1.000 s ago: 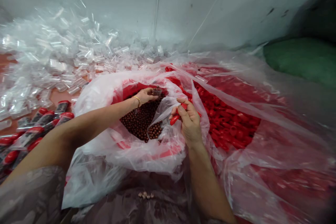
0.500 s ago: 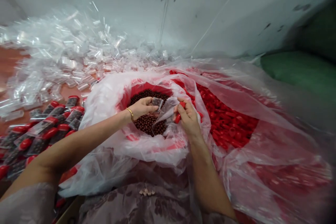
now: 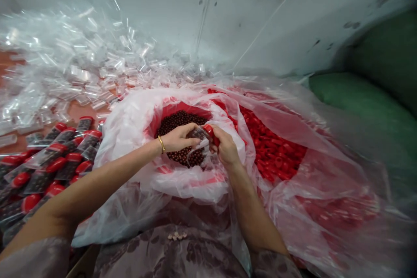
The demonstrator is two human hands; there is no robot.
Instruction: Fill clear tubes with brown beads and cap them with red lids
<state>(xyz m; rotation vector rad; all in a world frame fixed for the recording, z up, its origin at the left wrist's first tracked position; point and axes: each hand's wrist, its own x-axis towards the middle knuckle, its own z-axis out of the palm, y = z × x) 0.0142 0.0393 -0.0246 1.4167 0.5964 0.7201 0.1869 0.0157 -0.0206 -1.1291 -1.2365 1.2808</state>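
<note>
My left hand, with a gold bangle at its wrist, is closed on a small clear plastic container of dark brown balls. My right hand is closed on a red cap, which meets the container's right end; whether it is seated I cannot tell. More red shows among the right fingers, partly hidden. Both hands are over an open, white-lined bag of brown balls. A crumpled piece of clear plastic hangs below the hands, its kind unclear.
At left lie several filled, red-capped containers. Behind them spreads a heap of clear empty tubes against the wall. To the right, a clear plastic bag holds loose red caps. A green sack stands at far right.
My hands have come together: the container and the red cap, apart before, now meet end to end. The view has shifted slightly.
</note>
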